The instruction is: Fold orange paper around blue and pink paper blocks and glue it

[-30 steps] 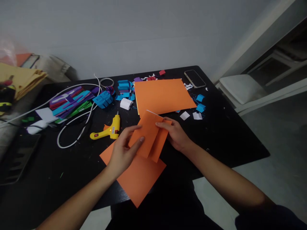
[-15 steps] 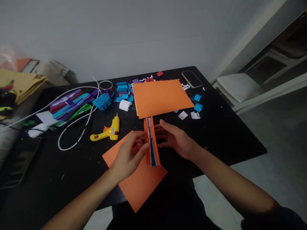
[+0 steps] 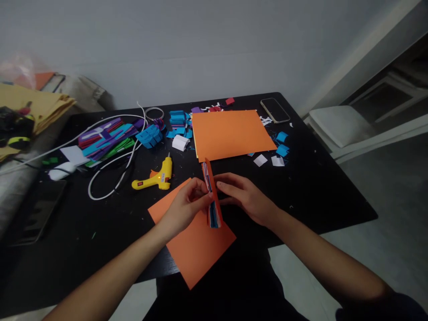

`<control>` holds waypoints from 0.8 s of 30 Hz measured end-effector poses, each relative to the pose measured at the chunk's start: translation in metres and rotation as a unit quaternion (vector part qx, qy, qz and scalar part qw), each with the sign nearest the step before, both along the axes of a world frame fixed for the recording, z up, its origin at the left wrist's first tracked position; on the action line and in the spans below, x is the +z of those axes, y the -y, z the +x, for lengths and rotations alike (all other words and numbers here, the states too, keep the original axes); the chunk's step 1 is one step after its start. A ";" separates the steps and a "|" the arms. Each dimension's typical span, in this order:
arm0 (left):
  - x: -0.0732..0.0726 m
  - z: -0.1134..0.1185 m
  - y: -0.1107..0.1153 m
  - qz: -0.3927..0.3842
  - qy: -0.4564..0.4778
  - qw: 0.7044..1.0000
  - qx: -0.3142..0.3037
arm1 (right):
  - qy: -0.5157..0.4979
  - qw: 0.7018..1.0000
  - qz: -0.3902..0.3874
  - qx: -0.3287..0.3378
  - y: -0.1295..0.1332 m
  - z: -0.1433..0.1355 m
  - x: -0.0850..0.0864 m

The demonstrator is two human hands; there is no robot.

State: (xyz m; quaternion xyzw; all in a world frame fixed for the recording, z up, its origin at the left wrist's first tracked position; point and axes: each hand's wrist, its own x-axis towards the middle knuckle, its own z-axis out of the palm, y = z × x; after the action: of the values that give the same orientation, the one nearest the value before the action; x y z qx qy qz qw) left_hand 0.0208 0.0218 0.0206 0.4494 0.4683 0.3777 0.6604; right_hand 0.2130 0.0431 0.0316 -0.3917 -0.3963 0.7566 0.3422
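An orange-covered paper booklet (image 3: 215,196) stands upright on its edge, with blue, white and reddish layers showing between its covers. My left hand (image 3: 190,203) grips it from the left, thumb on the layers. On the other side, my right hand (image 3: 245,196) has its fingers against the orange cover, bent and slightly spread. Under the booklet and my left hand lies a loose orange sheet (image 3: 197,254), turned at an angle over the table's front edge. A larger stack of orange sheets (image 3: 234,133) lies just behind the booklet.
A yellow glue gun (image 3: 157,176) lies left of my hands, near a looping white cable (image 3: 95,196). Coloured paper strips (image 3: 110,138) and blue folded pieces (image 3: 150,136) are behind it. A phone (image 3: 275,110) rests at the back right, with paper scraps (image 3: 261,160) nearer.
The booklet's right cover now tilts more over the layers, and my left fingers have closed further round its left side. The whole view has shifted slightly.
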 end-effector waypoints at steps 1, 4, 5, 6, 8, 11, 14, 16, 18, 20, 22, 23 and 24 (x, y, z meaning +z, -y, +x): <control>0.001 0.001 -0.001 -0.007 0.005 1.000 -0.004 | 0.001 1.000 -0.001 0.000 -0.001 0.001 0.000; 0.002 0.003 -0.004 -0.023 0.006 1.000 -0.009 | -0.003 1.000 0.000 0.001 -0.001 0.005 -0.001; 0.002 0.003 -0.005 -0.027 0.005 1.000 -0.010 | -0.004 1.000 0.002 0.000 0.000 0.006 -0.002; 0.003 0.003 -0.005 -0.030 0.004 0.999 -0.010 | -0.004 1.000 0.006 0.000 0.002 0.008 -0.003; 0.003 0.003 -0.005 -0.032 0.001 0.999 -0.012 | 0.005 1.000 0.027 0.003 0.008 0.010 -0.005; 0.002 0.003 -0.005 -0.031 0.000 0.999 -0.016 | 0.010 0.998 0.067 0.017 0.019 0.012 -0.008; 0.002 0.004 -0.005 -0.032 0.000 0.999 -0.017 | -0.014 0.997 0.073 0.030 0.026 0.013 -0.012; 0.002 0.005 -0.006 -0.034 -0.006 0.999 -0.019 | -0.023 0.997 0.066 0.026 0.027 0.015 -0.014; 0.003 0.004 -0.007 -0.036 -0.016 0.999 -0.018 | -0.017 0.998 0.063 0.013 0.025 0.017 -0.015; 0.004 0.003 -0.008 -0.033 -0.029 0.999 -0.010 | -0.011 0.998 0.060 -0.002 0.024 0.020 -0.014; 0.006 0.000 -0.008 -0.026 -0.041 0.999 0.001 | -0.014 0.999 0.045 -0.013 0.022 0.024 -0.013; 0.006 -0.001 -0.008 -0.023 -0.046 0.999 0.006 | -0.016 0.999 0.032 -0.018 0.022 0.027 -0.012; 0.007 -0.003 -0.007 -0.020 -0.049 0.999 0.011 | -0.014 0.999 0.017 -0.023 0.022 0.029 -0.011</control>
State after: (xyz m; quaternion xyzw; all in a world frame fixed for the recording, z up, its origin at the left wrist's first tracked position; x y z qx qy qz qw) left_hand 0.0176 0.0289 0.0278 0.4490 0.5126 0.3524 0.6415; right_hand 0.2422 0.0213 0.0203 -0.3845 -0.3955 0.7466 0.3719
